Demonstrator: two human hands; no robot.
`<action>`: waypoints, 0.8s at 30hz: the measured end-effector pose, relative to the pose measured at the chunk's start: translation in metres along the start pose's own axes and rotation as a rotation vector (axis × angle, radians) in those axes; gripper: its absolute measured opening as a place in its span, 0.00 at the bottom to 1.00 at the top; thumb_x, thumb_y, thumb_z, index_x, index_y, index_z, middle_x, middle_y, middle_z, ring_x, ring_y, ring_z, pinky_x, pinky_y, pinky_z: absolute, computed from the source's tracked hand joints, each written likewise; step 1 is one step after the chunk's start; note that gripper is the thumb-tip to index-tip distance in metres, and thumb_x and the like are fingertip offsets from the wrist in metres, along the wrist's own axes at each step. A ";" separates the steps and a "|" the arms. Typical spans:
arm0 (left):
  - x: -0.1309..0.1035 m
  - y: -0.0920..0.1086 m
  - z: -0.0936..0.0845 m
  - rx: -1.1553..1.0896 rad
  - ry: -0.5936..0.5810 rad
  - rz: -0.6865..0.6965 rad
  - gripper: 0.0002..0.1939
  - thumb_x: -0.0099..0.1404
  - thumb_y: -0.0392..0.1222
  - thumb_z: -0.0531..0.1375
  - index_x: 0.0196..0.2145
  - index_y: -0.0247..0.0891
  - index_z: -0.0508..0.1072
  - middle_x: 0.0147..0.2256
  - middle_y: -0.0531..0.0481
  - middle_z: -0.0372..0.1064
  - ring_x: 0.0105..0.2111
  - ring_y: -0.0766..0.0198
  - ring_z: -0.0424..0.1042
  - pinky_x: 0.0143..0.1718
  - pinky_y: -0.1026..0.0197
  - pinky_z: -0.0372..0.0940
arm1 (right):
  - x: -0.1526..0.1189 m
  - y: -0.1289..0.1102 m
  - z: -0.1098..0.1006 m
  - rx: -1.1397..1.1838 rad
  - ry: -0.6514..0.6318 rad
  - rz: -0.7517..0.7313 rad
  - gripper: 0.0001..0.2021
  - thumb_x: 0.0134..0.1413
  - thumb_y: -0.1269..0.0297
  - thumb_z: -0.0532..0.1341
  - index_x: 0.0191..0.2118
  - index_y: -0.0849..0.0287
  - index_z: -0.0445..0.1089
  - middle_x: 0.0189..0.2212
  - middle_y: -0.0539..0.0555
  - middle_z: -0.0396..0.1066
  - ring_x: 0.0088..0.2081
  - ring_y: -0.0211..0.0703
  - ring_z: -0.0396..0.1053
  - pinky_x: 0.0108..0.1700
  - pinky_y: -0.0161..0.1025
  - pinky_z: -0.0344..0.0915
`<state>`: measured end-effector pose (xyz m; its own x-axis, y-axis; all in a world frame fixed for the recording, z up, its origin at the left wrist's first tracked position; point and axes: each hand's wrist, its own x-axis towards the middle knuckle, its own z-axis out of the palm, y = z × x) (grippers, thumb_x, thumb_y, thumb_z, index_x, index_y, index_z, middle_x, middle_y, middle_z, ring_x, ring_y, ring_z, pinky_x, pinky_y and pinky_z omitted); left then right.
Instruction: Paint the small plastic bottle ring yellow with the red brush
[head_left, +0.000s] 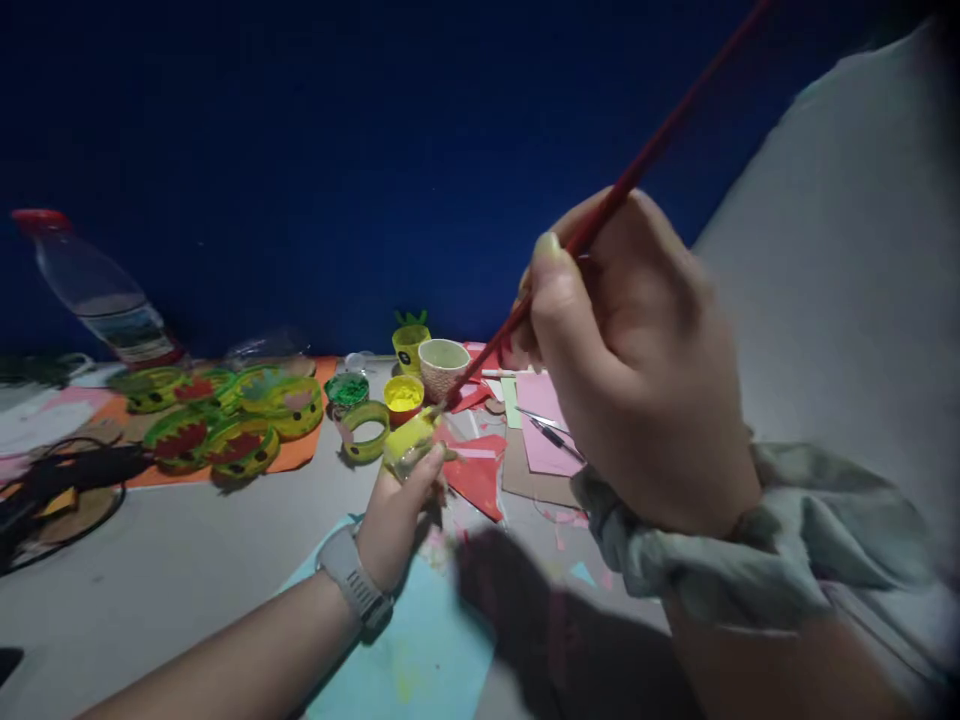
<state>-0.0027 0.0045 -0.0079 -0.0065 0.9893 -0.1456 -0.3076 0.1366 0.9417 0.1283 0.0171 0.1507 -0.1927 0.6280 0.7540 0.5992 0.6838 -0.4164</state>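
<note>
My right hand (637, 350) pinches a red-handled paintbrush (660, 140), slanting down to the left. Its tip reaches a small yellow painted piece (412, 432), whose exact kind I cannot make out. My left hand (405, 500) grips that piece between thumb and fingers above a light blue sheet (420, 650). Just beyond it stand a tub of yellow paint (403, 395) and a tub of green paint (347, 390). A yellow-green ring (365, 433) lies to the left of the piece.
Several painted rings (244, 448) rest on orange paper (319, 430) at the left. Behind them leans a red-capped bottle (112, 295). A textured cup (442, 368) and a yellow cup with green leaves (411, 347) stand at the back. A pen (555, 438) lies on pink paper (536, 390).
</note>
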 end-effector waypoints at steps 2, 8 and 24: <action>0.003 -0.003 -0.002 -0.010 -0.004 0.022 0.17 0.57 0.56 0.59 0.29 0.37 0.66 0.21 0.56 0.58 0.20 0.72 0.57 0.20 0.70 0.55 | -0.001 0.002 0.001 -0.016 0.012 0.002 0.06 0.62 0.65 0.47 0.33 0.53 0.56 0.26 0.44 0.61 0.25 0.31 0.68 0.28 0.31 0.61; 0.004 -0.006 -0.001 -0.017 -0.005 0.043 0.17 0.58 0.56 0.58 0.31 0.38 0.64 0.23 0.56 0.58 0.20 0.70 0.60 0.19 0.67 0.57 | -0.003 -0.004 0.002 0.039 -0.020 0.045 0.07 0.63 0.64 0.47 0.33 0.54 0.58 0.27 0.45 0.61 0.26 0.30 0.68 0.30 0.32 0.64; 0.002 -0.003 0.001 -0.043 0.010 0.013 0.17 0.55 0.55 0.61 0.30 0.37 0.68 0.22 0.55 0.60 0.19 0.70 0.61 0.18 0.67 0.58 | -0.003 -0.010 0.004 0.050 0.033 -0.055 0.07 0.63 0.71 0.47 0.34 0.52 0.53 0.26 0.45 0.61 0.25 0.31 0.65 0.28 0.32 0.63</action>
<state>-0.0005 0.0064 -0.0109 -0.0198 0.9905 -0.1364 -0.3481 0.1211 0.9296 0.1202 0.0096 0.1504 -0.1982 0.5768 0.7925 0.5490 0.7351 -0.3977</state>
